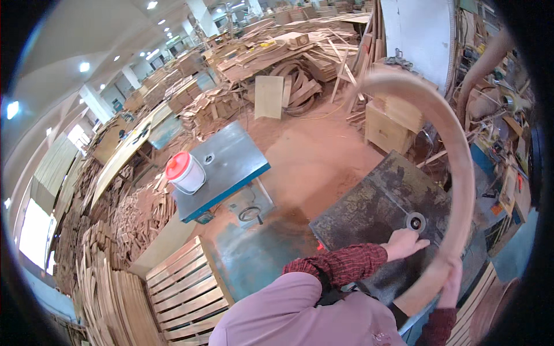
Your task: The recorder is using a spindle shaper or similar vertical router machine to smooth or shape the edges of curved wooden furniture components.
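My right hand (452, 282) grips a large curved wooden piece (463, 179) near its lower end. The piece arcs up and over the dark metal machine table (369, 202), its far end blurred in the air. On that table, my left hand (405, 245) rests with fingers stretched out, holding nothing that I can see. Just beyond its fingers sits a round spindle (415, 222) with a dark centre, set in the table's surface. Part of my right hand is hidden behind the wood.
Another machine table (231, 155) stands ahead to the left, bearing a white bucket (190, 180) with a red lid. A slatted wooden pallet (187, 288) lies at lower left. Wooden boxes (392, 124) and a wide hose (482, 66) are at right. Reddish sawdust (306, 150) covers the floor.
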The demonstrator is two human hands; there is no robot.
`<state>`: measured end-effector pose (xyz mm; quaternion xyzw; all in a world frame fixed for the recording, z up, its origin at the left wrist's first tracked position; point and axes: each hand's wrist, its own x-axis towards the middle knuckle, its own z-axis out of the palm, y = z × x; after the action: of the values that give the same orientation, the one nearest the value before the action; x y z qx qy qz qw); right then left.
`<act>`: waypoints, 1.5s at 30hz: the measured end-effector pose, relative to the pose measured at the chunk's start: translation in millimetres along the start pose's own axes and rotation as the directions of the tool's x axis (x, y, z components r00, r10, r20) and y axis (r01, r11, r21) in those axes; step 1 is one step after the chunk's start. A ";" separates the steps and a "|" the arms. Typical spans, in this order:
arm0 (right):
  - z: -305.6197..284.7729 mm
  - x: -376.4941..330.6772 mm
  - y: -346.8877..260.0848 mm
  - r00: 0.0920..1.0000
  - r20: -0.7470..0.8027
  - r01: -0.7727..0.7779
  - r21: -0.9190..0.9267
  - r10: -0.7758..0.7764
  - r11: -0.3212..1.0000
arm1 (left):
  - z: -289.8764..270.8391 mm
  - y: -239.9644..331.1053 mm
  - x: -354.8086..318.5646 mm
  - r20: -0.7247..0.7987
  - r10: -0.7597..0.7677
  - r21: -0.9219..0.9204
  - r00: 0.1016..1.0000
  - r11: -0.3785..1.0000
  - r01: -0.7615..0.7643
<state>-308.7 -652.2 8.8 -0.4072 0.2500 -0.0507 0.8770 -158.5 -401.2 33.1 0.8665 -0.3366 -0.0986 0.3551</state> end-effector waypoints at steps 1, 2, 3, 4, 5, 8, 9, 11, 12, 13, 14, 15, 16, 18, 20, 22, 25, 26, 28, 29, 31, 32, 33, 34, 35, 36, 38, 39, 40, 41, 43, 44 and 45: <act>-49.6 -15.0 0.9 0.992 -0.114 0.051 -0.044 -0.055 0.998 | 5.0 3.0 0.1 0.038 0.055 -0.001 0.998 0.999 -0.055; -55.0 -36.3 1.6 0.988 -0.126 0.084 -0.074 -0.093 0.994 | 4.3 -1.1 -5.5 0.015 0.078 0.007 0.997 0.997 -0.078; -48.0 -62.7 -4.4 0.981 -0.136 0.123 -0.123 -0.139 0.985 | 5.7 -7.1 -8.9 -0.015 0.076 0.025 0.997 0.997 -0.076; -67.1 -89.7 -3.8 0.964 -0.199 0.142 -0.167 -0.175 0.976 | 12.3 -10.6 -7.3 -0.028 0.103 0.035 0.994 0.994 -0.102; -88.2 -112.0 5.3 0.947 -0.254 0.149 -0.201 -0.198 0.968 | 20.4 -13.3 -5.9 -0.037 0.129 0.043 0.991 0.991 -0.127; -146.4 -190.6 44.6 0.877 -0.422 0.129 -0.255 -0.231 0.958 | 26.5 3.4 0.2 -0.200 0.399 0.119 0.895 0.916 -0.382; -165.4 -221.6 62.2 0.849 -0.473 0.120 -0.261 -0.235 0.958 | 34.4 14.1 8.3 -0.082 0.374 0.190 0.924 0.916 -0.354; -202.2 -271.0 93.4 0.821 -0.532 0.068 -0.267 -0.206 0.961 | 27.8 29.2 15.6 -0.146 0.563 0.207 0.814 0.822 -0.531; -246.1 -300.8 108.1 0.748 -0.664 -0.083 -0.133 -0.026 0.988 | 39.2 34.6 26.7 -0.015 0.590 0.256 0.807 0.783 -0.568; -228.0 -303.7 111.2 0.707 -0.700 -0.054 -0.193 -0.099 0.980 | 50.0 37.2 28.7 -0.029 0.575 0.228 0.818 0.801 -0.554; -180.6 -292.7 104.0 0.669 -0.722 -0.022 -0.254 -0.174 0.967 | 66.7 34.1 34.5 -0.069 0.615 0.264 0.785 0.770 -0.581; -163.6 -306.2 103.5 0.652 -0.735 0.001 -0.244 -0.186 0.970 | 77.4 38.6 41.7 -0.028 0.641 0.239 0.767 0.750 -0.617; -147.3 -318.4 109.0 0.647 -0.740 0.019 -0.229 -0.187 0.973 | 85.8 43.4 46.2 -0.018 0.674 0.248 0.738 0.718 -0.650; -138.1 -328.7 115.3 0.646 -0.742 0.060 -0.187 -0.181 0.981 | 105.0 51.0 70.5 -0.032 0.716 0.299 0.698 0.673 -0.677; -138.5 -335.0 126.9 0.641 -0.747 0.114 -0.133 -0.175 0.985 | 128.8 52.0 94.9 -0.075 0.742 0.369 0.666 0.641 -0.673; -147.4 -334.7 138.9 0.604 -0.781 0.045 -0.165 -0.159 0.985 | 152.0 38.1 118.8 -0.040 0.672 0.421 0.740 0.683 -0.597; -139.4 -319.9 144.6 0.570 -0.801 0.095 -0.158 -0.184 0.983 | 167.1 26.9 142.0 -0.018 0.628 0.466 0.778 0.694 -0.549; -130.6 -313.5 146.2 0.561 -0.803 0.137 -0.147 -0.199 0.980 | 170.0 27.2 148.6 -0.016 0.602 0.454 0.798 0.716 -0.530; -118.4 -307.5 138.8 0.570 -0.802 0.142 -0.120 -0.180 0.983 | 169.3 24.3 155.4 -0.081 0.617 0.482 0.783 0.712 -0.511; -113.0 -305.8 133.6 0.574 -0.801 0.144 -0.107 -0.171 0.984 | 169.9 24.9 156.5 -0.098 0.613 0.464 0.784 0.725 -0.509; -111.2 -295.6 127.1 0.581 -0.795 0.120 -0.127 -0.173 0.985 | 164.3 22.3 163.0 -0.145 0.607 0.459 0.781 0.741 -0.490; -115.0 -287.1 123.4 0.589 -0.788 0.084 -0.159 -0.178 0.984 | 154.8 24.2 167.1 -0.067 0.526 0.441 0.848 0.778 -0.448; -113.7 -276.0 121.8 0.582 -0.791 0.038 -0.203 -0.187 0.979 | 150.9 28.0 169.6 0.011 0.442 0.431 0.897 0.807 -0.403; -111.1 -265.8 116.3 0.584 -0.790 -0.022 -0.248 -0.189 0.968 | 153.4 19.8 170.5 -0.072 0.521 0.479 0.850 0.766 -0.429; -107.7 -250.2 110.2 0.587 -0.787 -0.096 -0.301 -0.190 0.949 | 159.9 10.6 174.3 -0.088 0.470 0.469 0.878 0.797 -0.380; -102.1 -240.9 110.3 0.580 -0.792 -0.145 -0.330 -0.189 0.933 | 164.3 11.6 174.3 -0.082 0.520 0.491 0.850 0.764 -0.419; -90.6 -219.8 105.1 0.590 -0.785 -0.231 -0.389 -0.190 0.892 | 169.4 9.1 173.8 -0.076 0.514 0.468 0.854 0.775 -0.425; -87.1 -211.6 102.9 0.600 -0.776 -0.246 -0.410 -0.194 0.878 | 174.1 6.6 175.1 -0.162 0.531 0.431 0.832 0.796 -0.425; -85.7 -206.9 99.7 0.608 -0.770 -0.270 -0.431 -0.195 0.861 | 173.0 7.7 172.1 -0.144 0.510 0.423 0.848 0.806 -0.414; -84.4 -199.7 97.9 0.616 -0.763 -0.284 -0.446 -0.194 0.849 | 171.0 8.4 171.2 -0.124 0.489 0.415 0.863 0.816 -0.403; -81.2 -194.5 93.0 0.622 -0.758 -0.315 -0.470 -0.194 0.825 | 173.4 4.9 167.4 -0.173 0.509 0.426 0.843 0.810 -0.402; -79.0 -189.4 91.1 0.633 -0.749 -0.316 -0.481 -0.196 0.818 | 173.2 2.2 168.3 -0.195 0.521 0.432 0.831 0.806 -0.404; -78.3 -187.1 90.5 0.636 -0.746 -0.319 -0.487 -0.196 0.813 | 171.0 3.2 167.6 -0.155 0.496 0.409 0.854 0.820 -0.401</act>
<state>-519.4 -591.3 -26.3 -0.5826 0.6156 -0.1087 0.5194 -103.9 -606.2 -77.9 0.8171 -0.4963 0.1642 0.2429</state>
